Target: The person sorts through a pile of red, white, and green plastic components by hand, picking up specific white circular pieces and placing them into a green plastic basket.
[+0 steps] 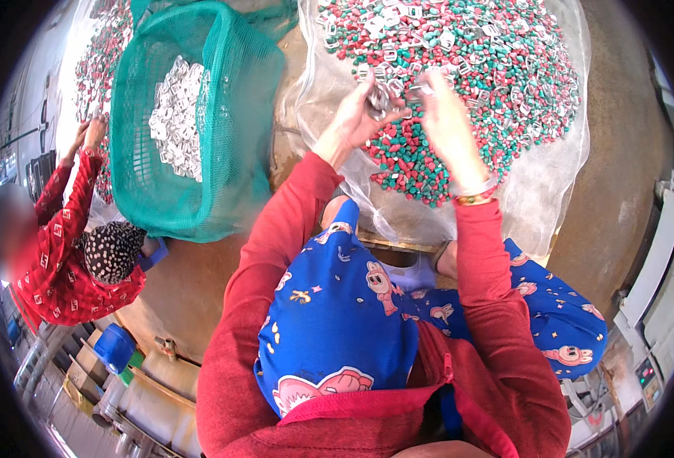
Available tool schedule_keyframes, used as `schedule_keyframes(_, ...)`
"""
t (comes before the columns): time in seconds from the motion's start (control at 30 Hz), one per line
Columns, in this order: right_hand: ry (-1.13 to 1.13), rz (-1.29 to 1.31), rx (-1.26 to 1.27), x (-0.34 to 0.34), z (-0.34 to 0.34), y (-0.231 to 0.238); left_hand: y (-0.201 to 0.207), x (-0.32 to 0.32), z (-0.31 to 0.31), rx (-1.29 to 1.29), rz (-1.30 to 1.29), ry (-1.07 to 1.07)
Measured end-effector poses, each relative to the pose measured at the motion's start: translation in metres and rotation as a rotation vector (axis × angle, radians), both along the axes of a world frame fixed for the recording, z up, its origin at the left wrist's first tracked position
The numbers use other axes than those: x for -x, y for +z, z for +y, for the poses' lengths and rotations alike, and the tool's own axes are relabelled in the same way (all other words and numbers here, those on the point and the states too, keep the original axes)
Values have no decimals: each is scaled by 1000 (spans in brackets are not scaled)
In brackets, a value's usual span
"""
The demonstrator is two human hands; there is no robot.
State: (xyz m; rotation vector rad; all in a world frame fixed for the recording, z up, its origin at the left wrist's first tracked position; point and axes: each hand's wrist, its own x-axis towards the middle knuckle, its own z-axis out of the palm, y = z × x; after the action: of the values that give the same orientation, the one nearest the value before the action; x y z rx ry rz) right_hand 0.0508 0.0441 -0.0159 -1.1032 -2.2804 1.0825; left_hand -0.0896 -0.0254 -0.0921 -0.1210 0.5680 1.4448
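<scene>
Left hand (357,119) cups silvery pieces (380,101), right hand (444,114) just beside it.

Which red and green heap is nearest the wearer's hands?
The heap right of the green basket, on a pale sheet beneath the wearer's left hand and right hand; the other heap is left of the basket, by a co-worker's hands.

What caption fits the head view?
Left hand cupping shiny pieces, right hand close by, over red and green pebbles, beside a netted basket of pale pieces.
</scene>
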Motion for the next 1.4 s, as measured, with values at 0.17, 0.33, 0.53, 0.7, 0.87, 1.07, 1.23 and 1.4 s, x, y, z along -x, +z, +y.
schedule_keyframes(0.17,213,-189,-289,14,-33,16,25,-21,-9,239,-121,213)
schedule_keyframes(0.33,-115,-46,-363,-50,92,4,87,109,-22,-273,-369,352)
schedule_keyframes(0.53,-167,-368,-331,-102,241,-30,160,262,-92,316,1102,802)
schedule_keyframes(0.7,95,-419,-651,-32,226,-60,136,208,-59,351,2350,431)
schedule_keyframes(0.87,74,-659,-208,37,88,-54,6,76,18,-101,2143,-503)
schedule_keyframes(1.07,81,-605,-210,-1,15,-88,-39,38,34,-31,2075,-509)
schedule_keyframes(1.23,120,-438,-32,-31,6,-86,-43,17,11,-240,1883,-499)
schedule_keyframes(1.4,-75,168,720,-45,7,-72,-11,7,-1,-3,1263,-525)
